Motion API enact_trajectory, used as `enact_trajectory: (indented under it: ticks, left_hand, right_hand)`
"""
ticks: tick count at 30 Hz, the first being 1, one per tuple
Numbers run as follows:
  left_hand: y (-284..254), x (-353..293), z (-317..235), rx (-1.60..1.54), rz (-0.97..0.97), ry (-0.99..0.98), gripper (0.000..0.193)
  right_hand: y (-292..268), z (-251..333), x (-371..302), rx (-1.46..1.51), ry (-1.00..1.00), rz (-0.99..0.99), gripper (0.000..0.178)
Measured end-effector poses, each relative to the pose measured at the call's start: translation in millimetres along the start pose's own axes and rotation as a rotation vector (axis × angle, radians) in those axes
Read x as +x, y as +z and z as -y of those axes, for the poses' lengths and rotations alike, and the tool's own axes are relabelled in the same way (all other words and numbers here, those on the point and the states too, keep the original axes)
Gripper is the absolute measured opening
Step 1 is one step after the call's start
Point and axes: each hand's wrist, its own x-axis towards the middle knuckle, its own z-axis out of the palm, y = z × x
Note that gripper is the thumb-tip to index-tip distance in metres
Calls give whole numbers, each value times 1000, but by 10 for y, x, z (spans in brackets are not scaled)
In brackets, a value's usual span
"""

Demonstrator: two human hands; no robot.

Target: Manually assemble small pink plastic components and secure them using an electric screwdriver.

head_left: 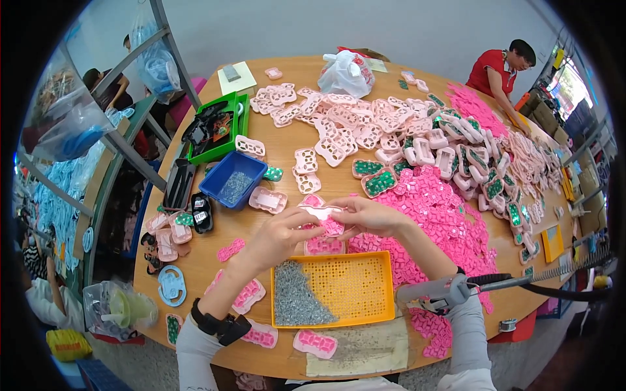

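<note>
Over the middle of the table, my left hand [285, 229] and my right hand [370, 216] pinch a pale pink plastic shell with a bright pink button pad [333, 226] in it. Fingers cover part of it. Just nearer to me lies a yellow perforated tray [358, 287], its left part heaped with small grey metal screws [297, 300]. Beneath my hands another pink shell with a bright pink pad [324, 246] rests on the table. Next to my right forearm hangs a grey power screwdriver [433, 292] on a coiled spring.
A big heap of bright pink pads [424, 221] lies right of the tray. Pale pink shells [352, 120] and green circuit boards [381, 182] spread behind. A blue bin [233, 179] and green trays [218, 127] stand left. A co-worker in red [495, 75] works at far right.
</note>
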Motion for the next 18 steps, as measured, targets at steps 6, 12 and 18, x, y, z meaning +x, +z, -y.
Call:
enact_trajectory:
  ticks: [6,12,18]
  left_hand:
    - [-135,37,-104,-104,48,-235,43]
    - [11,-127,-167,-856,-215,-602,54]
    - [-35,-131,-297,-1853,-679,-727,57]
  right_hand:
    - [-66,18,-16,-155,60,90,54]
    - [71,135,-52,-182,37,151,51]
    - [41,142,-28,-464,-98,55,45]
